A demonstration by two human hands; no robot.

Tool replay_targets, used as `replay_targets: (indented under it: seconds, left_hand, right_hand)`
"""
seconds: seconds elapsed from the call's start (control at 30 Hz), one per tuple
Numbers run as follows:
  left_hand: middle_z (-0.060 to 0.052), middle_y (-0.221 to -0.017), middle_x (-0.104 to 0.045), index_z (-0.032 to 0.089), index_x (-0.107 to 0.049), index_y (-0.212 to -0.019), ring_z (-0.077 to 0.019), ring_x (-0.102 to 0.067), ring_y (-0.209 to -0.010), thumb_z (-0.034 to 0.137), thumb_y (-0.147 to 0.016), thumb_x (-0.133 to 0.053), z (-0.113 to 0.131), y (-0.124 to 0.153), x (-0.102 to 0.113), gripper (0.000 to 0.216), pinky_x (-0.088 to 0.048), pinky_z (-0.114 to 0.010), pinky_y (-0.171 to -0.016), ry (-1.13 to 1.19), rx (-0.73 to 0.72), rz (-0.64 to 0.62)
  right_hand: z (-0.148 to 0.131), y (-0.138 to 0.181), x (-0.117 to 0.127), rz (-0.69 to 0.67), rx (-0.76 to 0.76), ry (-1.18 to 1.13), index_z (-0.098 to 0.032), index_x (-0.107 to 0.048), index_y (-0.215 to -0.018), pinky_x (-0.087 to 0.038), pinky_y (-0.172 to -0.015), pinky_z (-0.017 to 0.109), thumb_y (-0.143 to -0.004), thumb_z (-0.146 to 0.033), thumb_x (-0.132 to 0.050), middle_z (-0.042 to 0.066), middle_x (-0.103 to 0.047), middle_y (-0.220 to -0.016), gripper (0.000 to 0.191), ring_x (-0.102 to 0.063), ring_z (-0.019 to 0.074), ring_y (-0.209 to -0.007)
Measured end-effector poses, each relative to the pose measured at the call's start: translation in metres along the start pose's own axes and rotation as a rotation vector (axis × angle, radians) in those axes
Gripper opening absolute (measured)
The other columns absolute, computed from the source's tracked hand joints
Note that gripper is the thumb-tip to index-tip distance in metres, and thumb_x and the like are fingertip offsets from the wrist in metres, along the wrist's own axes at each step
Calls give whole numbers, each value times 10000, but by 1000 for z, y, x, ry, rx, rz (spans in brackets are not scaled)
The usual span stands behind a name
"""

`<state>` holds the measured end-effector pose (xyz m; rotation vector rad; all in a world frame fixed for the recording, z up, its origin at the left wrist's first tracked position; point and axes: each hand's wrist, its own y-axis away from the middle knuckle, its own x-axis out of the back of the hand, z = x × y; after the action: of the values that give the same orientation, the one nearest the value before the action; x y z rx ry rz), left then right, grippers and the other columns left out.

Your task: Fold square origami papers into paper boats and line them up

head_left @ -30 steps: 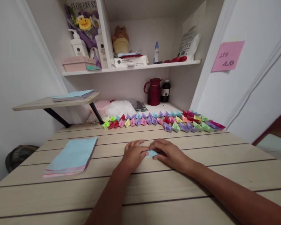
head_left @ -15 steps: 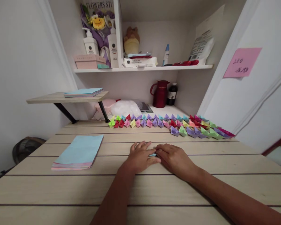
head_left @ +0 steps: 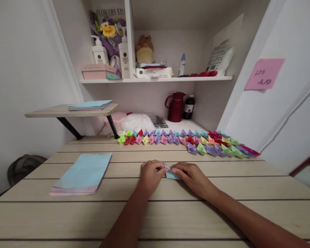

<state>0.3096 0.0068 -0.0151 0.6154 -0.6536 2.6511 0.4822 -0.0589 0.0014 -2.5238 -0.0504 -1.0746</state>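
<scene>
Slatted wooden table, folded blue paper pinched between both hands

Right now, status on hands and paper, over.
Left hand, right hand both pinching small blue paper. Paper stack off left, boat row behind, both apart from hands.

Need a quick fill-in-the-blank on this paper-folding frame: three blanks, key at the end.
1. The left hand and right hand both pinch a small folded paper piece coloured light ___.
2. The flat stack of paper sheets with a light blue top lies on the pale wooden slatted table to the ___ of the hands.
3. The square sticky note with handwriting on the white panel is ___.
Missing words: blue; left; pink.
</scene>
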Motion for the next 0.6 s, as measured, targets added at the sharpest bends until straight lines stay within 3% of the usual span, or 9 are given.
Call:
replay_targets:
  seconds: [0.2,0.37,0.47,0.6]
  left_hand:
    - [-15,-748,-722,213,-667,-585,-188,-644,-780,217,-712,-655,13,3,-6,128,-471,-291,-775,126,49,17]
    - [-66,-816,-729,163,-686,-819,-184,-656,-768,272,-709,-690,28,5,-13,155,-496,-261,-707,420,150,65]
    - [-47,-703,-704,152,-674,-728,-166,-635,-670,271,-620,-767,37,7,-18,186,-480,-243,-651,663,264,111]
    - [-38,-638,-685,146,-676,-707,-157,-612,-621,271,-594,-780,47,11,-21,198,-474,-247,-635,742,294,182]
  right_hand:
    - [4,2,1,41,-101,-113,-205,-703,-763,-434,-704,291,-800,-350,-642,27,-703,-776,161,-611,192,-741]
    - [-8,2,-1,191,-327,-632,-165,-662,-688,-394,-633,274,-698,-462,-728,-1,-626,-648,304,-533,154,-636]
    - [-13,3,-1,236,-358,-840,-163,-667,-699,-397,-657,275,-644,-464,-778,-2,-624,-651,325,-529,152,-650]
    - [-14,5,0,221,-345,-953,-171,-682,-710,-413,-705,282,-647,-427,-793,7,-663,-692,286,-556,158,-682]
